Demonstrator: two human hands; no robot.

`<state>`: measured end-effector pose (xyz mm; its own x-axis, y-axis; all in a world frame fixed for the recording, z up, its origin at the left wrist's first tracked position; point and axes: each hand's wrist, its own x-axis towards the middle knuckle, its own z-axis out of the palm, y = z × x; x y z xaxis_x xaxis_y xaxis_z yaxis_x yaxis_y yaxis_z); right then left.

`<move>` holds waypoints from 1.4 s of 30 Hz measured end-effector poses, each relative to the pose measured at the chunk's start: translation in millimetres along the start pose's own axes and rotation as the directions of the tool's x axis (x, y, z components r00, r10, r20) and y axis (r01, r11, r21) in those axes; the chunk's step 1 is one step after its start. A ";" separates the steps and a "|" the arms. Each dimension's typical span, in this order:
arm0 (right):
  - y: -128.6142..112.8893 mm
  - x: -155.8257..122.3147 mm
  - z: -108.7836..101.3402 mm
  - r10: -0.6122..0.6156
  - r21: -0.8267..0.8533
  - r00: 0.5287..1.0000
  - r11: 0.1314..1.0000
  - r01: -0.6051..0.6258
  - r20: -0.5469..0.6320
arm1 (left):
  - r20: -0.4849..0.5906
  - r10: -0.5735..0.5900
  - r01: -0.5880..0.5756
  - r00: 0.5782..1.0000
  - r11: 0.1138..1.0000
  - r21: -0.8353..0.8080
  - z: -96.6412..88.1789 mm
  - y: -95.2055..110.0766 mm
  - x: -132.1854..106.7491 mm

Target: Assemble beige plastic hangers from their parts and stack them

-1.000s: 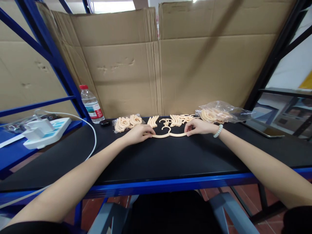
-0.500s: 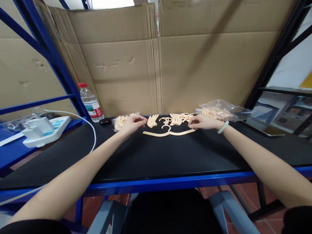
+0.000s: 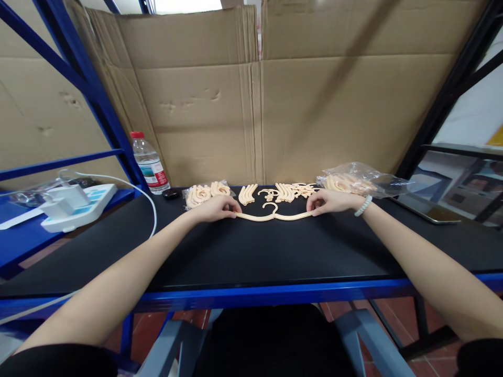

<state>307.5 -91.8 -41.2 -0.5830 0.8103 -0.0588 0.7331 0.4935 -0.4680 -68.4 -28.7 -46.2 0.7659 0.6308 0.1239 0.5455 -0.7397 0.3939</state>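
A beige clothes hanger [image 3: 257, 217] lies on the black tabletop [image 3: 251, 256], its hook pointing away from me. My left hand [image 3: 220, 208] pinches the tip of its left arm. At the other end, my right hand [image 3: 324, 202], with a beaded bracelet on the wrist, has its fingers closed on the right tip. Just behind the hanger are a row of curved arm pieces [image 3: 247, 194], some loose hooks [image 3: 268, 195] and a second row of arm pieces [image 3: 284, 192]. Fingertips hide both ends of the hanger.
Plastic bags of beige parts lie at the left [image 3: 202, 193] and right [image 3: 349, 180]. A water bottle [image 3: 151, 165] and a small black object [image 3: 171, 193] stand back left, near a white power strip [image 3: 80, 207] with a cable. A flat tablet-like device [image 3: 428, 209] lies right. Cardboard [image 3: 196, 104] walls the back.
My left hand has come down and right onto the hanger's left tip. My right hand has shifted slightly right and now grips the right tip. The hanger has hardly moved.
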 end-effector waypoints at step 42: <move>-19.1 109.2 15.2 0.000 -0.202 0.900 0.974 -0.098 -0.436 | -0.135 0.080 -0.021 0.988 0.920 0.392 6.0 9.7 67.4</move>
<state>224.5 -17.5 -52.1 -0.3719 0.8669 0.3319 0.8423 0.4655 -0.2717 -9.4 5.2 -39.5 0.7541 0.5958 0.2766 0.6194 -0.7851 0.0025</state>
